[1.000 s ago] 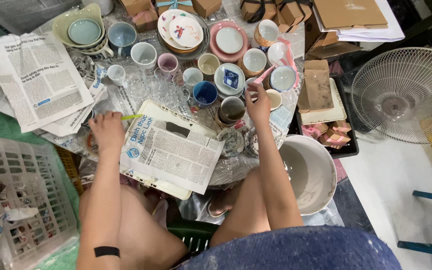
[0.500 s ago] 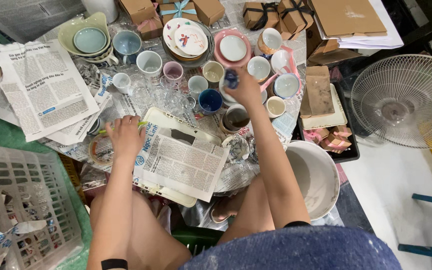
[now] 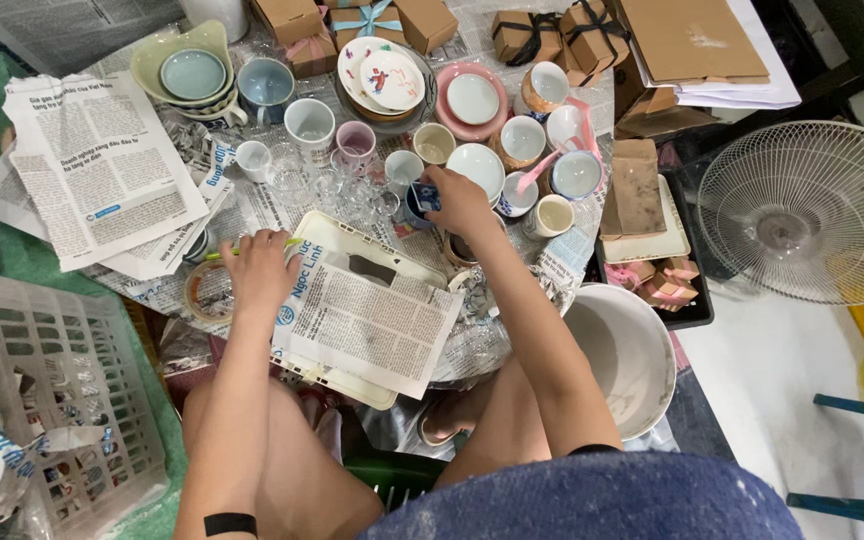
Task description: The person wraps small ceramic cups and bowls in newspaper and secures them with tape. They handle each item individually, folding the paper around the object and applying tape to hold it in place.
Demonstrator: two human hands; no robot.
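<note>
My right hand point(image 3: 460, 203) holds a small blue-and-white square dish point(image 3: 429, 197) just above a dark blue cup point(image 3: 411, 213), in front of a pale round saucer point(image 3: 479, 163). My left hand point(image 3: 260, 268) is closed on a thin yellow-green stick point(image 3: 224, 252). It rests on the left edge of a newspaper sheet point(image 3: 377, 325) that lies on a cream plastic tray point(image 3: 337, 234). A tape roll point(image 3: 208, 291) lies just left of that hand.
Many cups, bowls and plates point(image 3: 382, 80) and small glasses point(image 3: 337, 188) crowd the newspaper-covered surface. Brown gift boxes point(image 3: 542, 35) line the back. A white basket point(image 3: 52, 400) stands at left, a big pale bowl point(image 3: 622, 350) and a fan point(image 3: 812, 210) at right.
My right hand reached to the pale saucer, took the small blue dish off it and drew it back toward the blue cup. My left hand slid right onto the newspaper sheet.
</note>
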